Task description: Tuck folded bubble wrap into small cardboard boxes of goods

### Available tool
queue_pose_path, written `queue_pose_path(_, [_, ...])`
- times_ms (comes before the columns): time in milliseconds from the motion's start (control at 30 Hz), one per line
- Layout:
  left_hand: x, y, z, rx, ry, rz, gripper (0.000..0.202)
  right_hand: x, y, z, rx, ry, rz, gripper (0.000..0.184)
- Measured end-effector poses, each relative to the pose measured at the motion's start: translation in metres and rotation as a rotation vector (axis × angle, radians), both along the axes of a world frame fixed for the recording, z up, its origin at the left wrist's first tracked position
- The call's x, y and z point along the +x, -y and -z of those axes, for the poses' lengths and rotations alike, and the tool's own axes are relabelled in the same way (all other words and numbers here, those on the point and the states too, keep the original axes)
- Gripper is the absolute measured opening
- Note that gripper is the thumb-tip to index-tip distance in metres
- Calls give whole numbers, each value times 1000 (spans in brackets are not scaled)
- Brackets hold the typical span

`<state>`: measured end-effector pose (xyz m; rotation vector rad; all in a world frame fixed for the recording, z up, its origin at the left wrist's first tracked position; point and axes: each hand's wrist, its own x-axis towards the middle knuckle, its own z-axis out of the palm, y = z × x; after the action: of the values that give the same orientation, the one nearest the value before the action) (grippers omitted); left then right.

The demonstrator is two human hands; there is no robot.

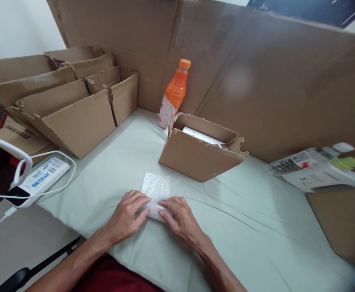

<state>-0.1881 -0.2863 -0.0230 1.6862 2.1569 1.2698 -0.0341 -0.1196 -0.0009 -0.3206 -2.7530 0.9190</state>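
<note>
A small sheet of clear bubble wrap [155,187] lies on the pale cloth-covered table [250,231] in front of me. My left hand [128,215] and my right hand [177,217] both rest on its near end, fingers curled and pressing on a rolled or folded part of the wrap. What is inside the fold is hidden. Just beyond stands an open cardboard box [200,148] with a white item inside.
An orange drink bottle [174,94] stands against the cardboard wall at the back. Several open cardboard boxes [74,105] sit at the left. A white power bank [39,180] with cables lies near the left edge. Printed packets [314,168] lie at right.
</note>
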Motion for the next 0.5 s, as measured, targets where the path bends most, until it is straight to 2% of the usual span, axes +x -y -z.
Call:
queue_pose_path(67, [-2, 0, 3, -5, 29, -24, 21, 3, 0, 2, 32, -51, 60, 25])
queue_pose_path(167, [-6, -6, 6, -27, 37, -45, 22, 8, 0, 8, 179, -183, 124, 37])
queue_pose_path(233, [-7, -11, 7, -42, 26, -60, 21, 10, 1, 12, 258, -215, 96, 44])
queue_pose_path(300, [-8, -14, 7, -41, 24, -92, 21, 9, 3, 15, 284, -186, 39, 41])
queue_pose_path(433, [-4, -13, 1, 19, 80, -106, 25, 5, 5, 14, 173, -127, 59, 20])
queue_pose_path(500, [-3, -8, -2, 31, 122, -110, 29, 4, 5, 9, 46, -80, 99, 19])
